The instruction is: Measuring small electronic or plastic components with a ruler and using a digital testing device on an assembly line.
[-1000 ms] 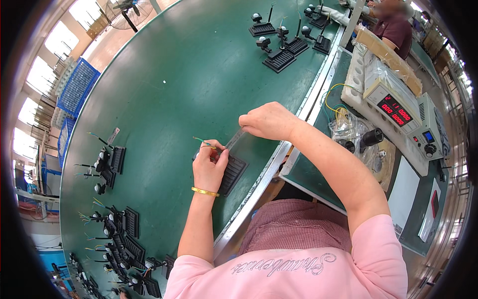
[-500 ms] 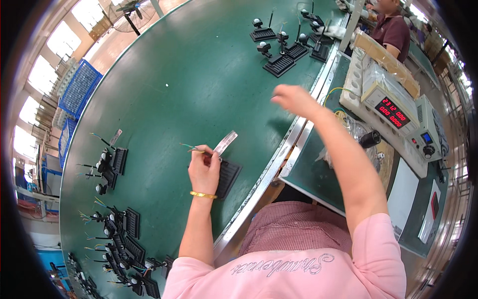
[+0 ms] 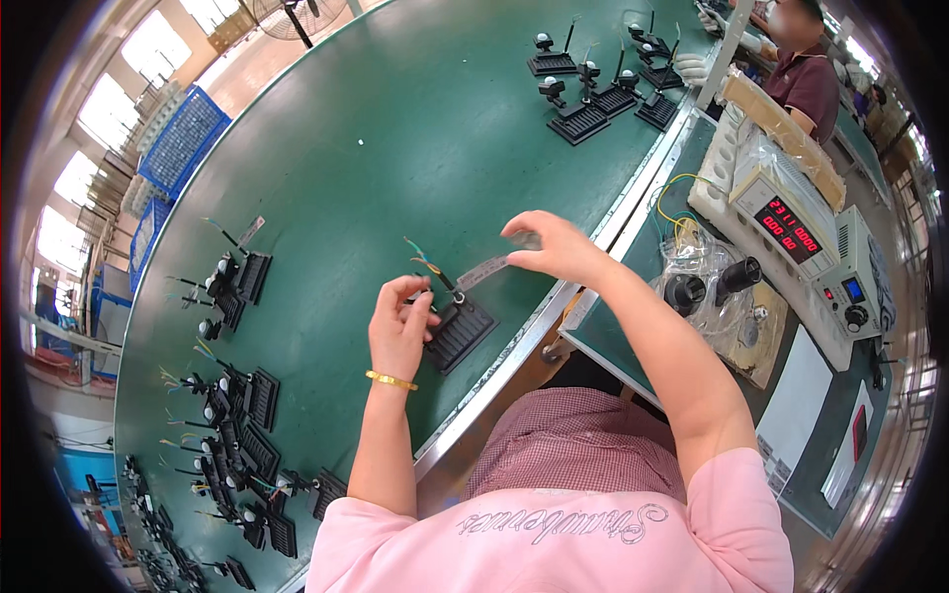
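A black finned floodlight lies on the green table in front of me. A short cable with bare coloured wire ends rises from it, with a pale printed tag attached. My left hand is at the floodlight's left side, fingers curled round a small part there that they mostly hide. My right hand is over the tag's right end, thumb and forefinger apart. The thumb is close to the tag; whether it touches I cannot tell.
Several similar floodlights lie along the left side, and others at the far right. Right of me stand a meter with red digits, a grey power supply and black round sockets. A co-worker sits beyond.
My right hand has come down and left to the tag, its fingers opening. My left hand has moved from the cable to the floodlight's left side. The view has shifted slightly.
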Available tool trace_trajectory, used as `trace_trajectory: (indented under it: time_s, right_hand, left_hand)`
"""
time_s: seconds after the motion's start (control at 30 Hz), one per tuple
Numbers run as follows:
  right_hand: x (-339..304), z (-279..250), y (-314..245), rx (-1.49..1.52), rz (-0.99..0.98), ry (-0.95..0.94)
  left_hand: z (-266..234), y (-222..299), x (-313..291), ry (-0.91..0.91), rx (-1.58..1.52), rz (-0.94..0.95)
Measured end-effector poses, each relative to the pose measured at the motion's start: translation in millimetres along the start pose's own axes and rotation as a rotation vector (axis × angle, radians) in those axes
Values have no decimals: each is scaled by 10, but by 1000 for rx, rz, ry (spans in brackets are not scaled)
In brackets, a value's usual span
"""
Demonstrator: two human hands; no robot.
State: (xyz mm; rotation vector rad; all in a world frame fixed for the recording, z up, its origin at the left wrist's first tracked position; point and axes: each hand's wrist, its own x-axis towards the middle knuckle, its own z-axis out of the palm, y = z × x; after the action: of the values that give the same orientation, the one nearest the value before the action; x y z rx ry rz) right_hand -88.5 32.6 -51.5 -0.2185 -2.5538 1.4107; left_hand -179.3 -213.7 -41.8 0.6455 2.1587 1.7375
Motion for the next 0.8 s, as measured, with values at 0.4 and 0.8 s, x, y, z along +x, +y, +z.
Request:
trace_trajectory:
  time_s: [0.4,0.8]
  right_hand:
    - [-1960,-20,-138,850,449,406]
    - [-2269,99,-69,593,296,472]
  left_hand:
    - [64,865,-155,-174,1007,667]
    - [667,852,585,-752,1955,243]
